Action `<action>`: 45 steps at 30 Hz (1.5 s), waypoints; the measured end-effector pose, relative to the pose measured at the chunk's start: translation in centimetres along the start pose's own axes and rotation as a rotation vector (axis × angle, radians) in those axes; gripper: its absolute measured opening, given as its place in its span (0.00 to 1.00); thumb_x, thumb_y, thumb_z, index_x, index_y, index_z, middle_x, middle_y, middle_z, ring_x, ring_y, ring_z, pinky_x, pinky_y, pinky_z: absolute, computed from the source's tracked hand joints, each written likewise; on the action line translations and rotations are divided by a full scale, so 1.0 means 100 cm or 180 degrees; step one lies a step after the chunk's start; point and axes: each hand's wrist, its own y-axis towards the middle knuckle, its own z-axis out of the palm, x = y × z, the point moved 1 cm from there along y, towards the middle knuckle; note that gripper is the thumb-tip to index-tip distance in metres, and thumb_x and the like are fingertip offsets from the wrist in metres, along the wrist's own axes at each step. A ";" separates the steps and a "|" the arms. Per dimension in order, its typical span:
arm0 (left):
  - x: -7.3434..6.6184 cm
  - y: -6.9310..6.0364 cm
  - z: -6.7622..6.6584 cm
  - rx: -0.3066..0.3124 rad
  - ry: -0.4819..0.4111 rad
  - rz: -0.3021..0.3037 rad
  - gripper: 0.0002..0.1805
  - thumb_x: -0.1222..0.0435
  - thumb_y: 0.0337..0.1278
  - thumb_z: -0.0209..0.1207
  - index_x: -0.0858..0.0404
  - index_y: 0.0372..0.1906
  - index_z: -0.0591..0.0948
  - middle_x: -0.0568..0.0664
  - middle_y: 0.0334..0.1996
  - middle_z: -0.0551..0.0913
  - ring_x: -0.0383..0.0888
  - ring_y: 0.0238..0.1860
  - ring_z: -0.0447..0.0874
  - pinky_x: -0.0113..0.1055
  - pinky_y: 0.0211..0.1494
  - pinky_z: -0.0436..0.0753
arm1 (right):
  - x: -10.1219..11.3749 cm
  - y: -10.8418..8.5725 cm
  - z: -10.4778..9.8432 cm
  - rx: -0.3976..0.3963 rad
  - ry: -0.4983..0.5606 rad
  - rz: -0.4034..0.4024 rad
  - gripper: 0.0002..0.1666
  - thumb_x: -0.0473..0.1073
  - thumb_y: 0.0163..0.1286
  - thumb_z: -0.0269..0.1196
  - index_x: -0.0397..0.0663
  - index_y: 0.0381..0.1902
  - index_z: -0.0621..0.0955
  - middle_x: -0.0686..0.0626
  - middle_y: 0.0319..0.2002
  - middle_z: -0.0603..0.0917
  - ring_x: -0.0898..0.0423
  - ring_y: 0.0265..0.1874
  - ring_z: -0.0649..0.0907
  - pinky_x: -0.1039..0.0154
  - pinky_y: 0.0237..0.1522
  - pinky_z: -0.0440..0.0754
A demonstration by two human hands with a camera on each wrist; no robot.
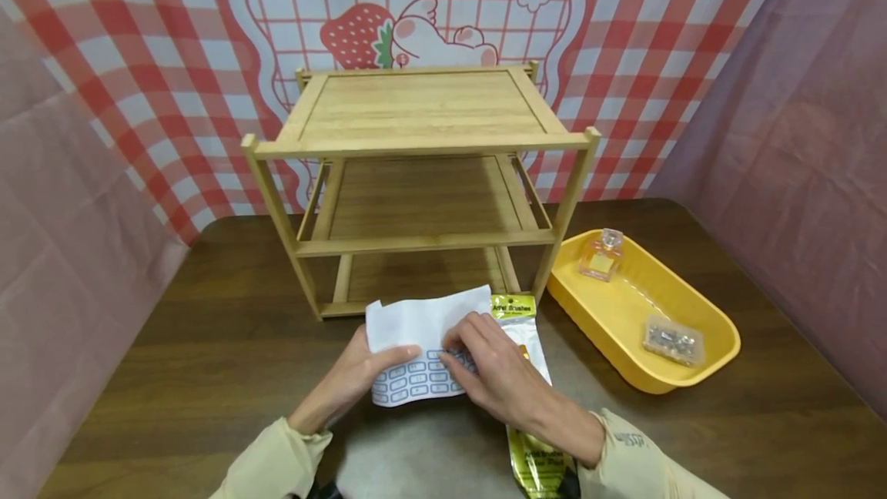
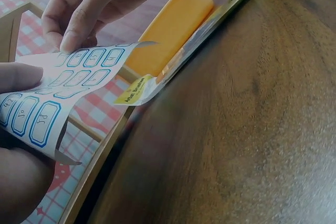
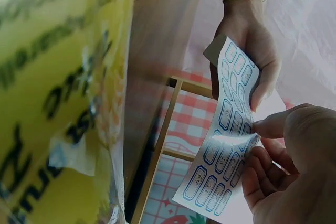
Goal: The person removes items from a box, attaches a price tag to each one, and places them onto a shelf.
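White label sheet [image 1: 423, 377] is up on the near side of the wooden shelf [image 1: 426, 110], long axis kinda left-to-right, left hand [image 1: 356, 368] gripping its left end, right hand [image 1: 495, 366] pinching the right half.

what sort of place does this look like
Likely a staged tabletop setup: a strawberry-and-check cloth backdrop hangs behind a wooden table, with a three-tier wooden rack standing on it.

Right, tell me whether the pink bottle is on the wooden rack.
No, the pink bottle is in the yellow tray, beside the wooden rack.
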 end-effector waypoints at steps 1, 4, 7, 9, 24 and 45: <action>0.000 0.000 0.000 -0.0020 0.0012 -0.0008 0.24 0.70 0.63 0.64 0.80 0.59 0.72 0.57 0.41 0.85 0.46 0.40 0.88 0.38 0.47 0.87 | 0.000 0.000 0.000 0.0003 0.0030 0.0026 0.14 0.33 0.61 0.73 0.46 0.40 0.78 0.53 0.36 0.78 0.57 0.37 0.77 0.64 0.40 0.78; 0.000 0.000 0.000 -0.0061 0.0019 -0.0021 0.24 0.70 0.62 0.64 0.79 0.58 0.73 0.56 0.40 0.85 0.46 0.40 0.87 0.38 0.46 0.87 | 0.001 0.001 0.001 0.0020 0.0154 0.0132 0.14 0.32 0.62 0.73 0.47 0.39 0.78 0.54 0.36 0.78 0.58 0.37 0.76 0.65 0.39 0.78; 0.000 0.000 0.000 -0.0089 0.0026 -0.0035 0.24 0.70 0.62 0.64 0.79 0.58 0.73 0.56 0.40 0.85 0.45 0.40 0.87 0.37 0.46 0.87 | 0.001 0.001 0.001 0.0035 0.0249 0.0230 0.14 0.31 0.63 0.73 0.48 0.39 0.78 0.55 0.36 0.77 0.59 0.37 0.75 0.66 0.38 0.78; -0.001 0.000 0.000 -0.0100 0.0031 -0.0035 0.24 0.70 0.62 0.64 0.79 0.58 0.73 0.55 0.40 0.85 0.45 0.39 0.87 0.37 0.46 0.87 | 0.001 0.001 0.001 0.0037 0.0281 0.0265 0.15 0.31 0.62 0.73 0.49 0.39 0.78 0.55 0.35 0.77 0.60 0.37 0.75 0.67 0.38 0.78; 0.000 -0.002 0.000 -0.0089 -0.0050 -0.0127 0.21 0.70 0.61 0.64 0.78 0.55 0.74 0.56 0.38 0.86 0.46 0.37 0.88 0.38 0.43 0.88 | 0.002 0.000 0.002 0.0063 0.0139 -0.0049 0.13 0.31 0.64 0.71 0.47 0.40 0.77 0.55 0.36 0.77 0.58 0.37 0.75 0.67 0.39 0.77; -0.001 -0.001 -0.001 -0.0163 -0.0230 -0.0302 0.18 0.71 0.61 0.64 0.75 0.53 0.75 0.55 0.35 0.87 0.45 0.35 0.90 0.36 0.41 0.89 | 0.003 -0.001 0.002 0.0170 -0.0046 -0.0268 0.05 0.41 0.78 0.60 0.45 0.42 0.77 0.53 0.38 0.77 0.57 0.38 0.76 0.68 0.40 0.77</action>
